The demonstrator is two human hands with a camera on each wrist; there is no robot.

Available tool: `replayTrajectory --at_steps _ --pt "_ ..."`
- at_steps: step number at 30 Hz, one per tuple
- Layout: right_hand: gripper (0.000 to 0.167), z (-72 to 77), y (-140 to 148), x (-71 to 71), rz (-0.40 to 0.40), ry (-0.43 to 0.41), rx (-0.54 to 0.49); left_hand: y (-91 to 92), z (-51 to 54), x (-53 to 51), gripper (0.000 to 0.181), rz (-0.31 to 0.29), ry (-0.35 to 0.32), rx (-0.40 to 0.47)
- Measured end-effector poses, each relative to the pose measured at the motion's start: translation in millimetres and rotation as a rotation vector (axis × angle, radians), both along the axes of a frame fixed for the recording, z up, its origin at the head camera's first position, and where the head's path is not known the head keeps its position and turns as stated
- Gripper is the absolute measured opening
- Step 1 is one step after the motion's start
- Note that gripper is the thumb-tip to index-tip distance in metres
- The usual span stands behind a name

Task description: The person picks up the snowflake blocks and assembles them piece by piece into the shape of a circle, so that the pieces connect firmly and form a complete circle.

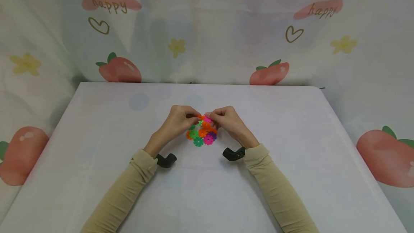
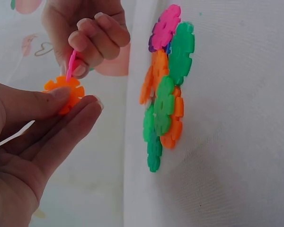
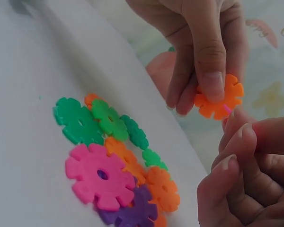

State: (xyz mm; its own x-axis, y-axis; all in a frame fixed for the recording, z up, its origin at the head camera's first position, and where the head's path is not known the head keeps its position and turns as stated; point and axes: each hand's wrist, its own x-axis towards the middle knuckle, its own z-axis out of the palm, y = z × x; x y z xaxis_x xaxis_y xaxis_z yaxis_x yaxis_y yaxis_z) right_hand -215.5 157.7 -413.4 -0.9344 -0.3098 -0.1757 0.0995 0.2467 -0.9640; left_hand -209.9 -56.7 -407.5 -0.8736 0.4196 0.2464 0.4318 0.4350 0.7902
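At the far left, a large red fruit with green leaves (image 1: pixel 23 157) is printed on a pale fabric backdrop (image 1: pixel 210 39), by which the white-covered table (image 1: pixel 97 136) is bordered. Over the table's left half, a rolled beige left sleeve (image 1: pixel 121 193) is extended, and a bent black left wrist device (image 1: pixel 166 160) is worn just beyond its cuff. By the left hand (image 1: pixel 181 119), a flat orange plastic disc with a notched rim (image 2: pixel 76 92) is pinched between thumb and fingers, above the table's middle. Below and nearer the wearer, a pile of notched plastic discs is spread on the table: from the left, a light green disc (image 1: pixel 193 134), a dark green disc (image 1: pixel 198 141), an orange pile disc (image 1: pixel 202 133), and a bright pink pile disc (image 1: pixel 208 139) by which a purple disc (image 3: pixel 137 210) is partly covered. By the right hand (image 1: pixel 229 119), a pink plastic disc (image 2: pixel 71 65) is pinched in the fingers, its edge set against the rim of the held orange one; whether the two are interlocked cannot be told. Further right, a matching black right wrist device (image 1: pixel 233 154) and a beige right sleeve (image 1: pixel 279 193) are seen.
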Motion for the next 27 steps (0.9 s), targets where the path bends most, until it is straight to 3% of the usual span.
replayTrajectory --at_steps 10,19,27 --pt "0.031 -3.8 -2.2 2.2 -0.015 -0.026 -0.002 -0.1 -1.7 3.6 0.009 -0.018 0.039 -0.006" --pt "0.033 -1.7 -4.2 4.3 -0.032 -0.029 -0.003 1.4 -3.7 4.9 0.007 0.001 0.072 0.006" --pt "0.042 -2.1 -0.7 1.9 0.006 -0.028 0.036 -1.5 -3.0 1.7 0.008 0.029 0.106 -0.029"
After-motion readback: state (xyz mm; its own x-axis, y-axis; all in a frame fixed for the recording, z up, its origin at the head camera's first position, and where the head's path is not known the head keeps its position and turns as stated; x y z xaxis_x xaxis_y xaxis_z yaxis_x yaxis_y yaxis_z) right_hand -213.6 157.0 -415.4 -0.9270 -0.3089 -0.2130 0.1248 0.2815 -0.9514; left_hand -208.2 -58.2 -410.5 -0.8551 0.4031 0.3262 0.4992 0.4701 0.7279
